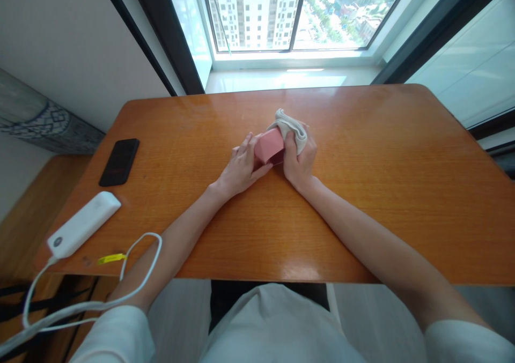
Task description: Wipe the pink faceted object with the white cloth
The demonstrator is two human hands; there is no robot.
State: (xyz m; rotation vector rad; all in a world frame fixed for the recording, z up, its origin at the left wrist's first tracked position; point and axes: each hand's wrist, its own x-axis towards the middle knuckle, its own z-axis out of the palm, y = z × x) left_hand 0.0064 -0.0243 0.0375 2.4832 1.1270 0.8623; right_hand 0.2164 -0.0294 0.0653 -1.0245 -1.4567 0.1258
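Left hand (pixel 241 164): we steady the pink box (pixel 269 146), gripping its near side.
Right hand (pixel 300 162): we clench a soft white cloth (pixel 290 127) against the box.
Handling: box probably light, rigid; hold by its sides.

I wear a white short-sleeved top; its sleeves (pixel 116 333) end above my elbows, so both forearms are bare. The cloth is plain, with no print or markings, and it bulges across my chest at the bottom of the view. My left hand (pixel 241 167) and right hand (pixel 300 162) carry no rings, watch or gloves.
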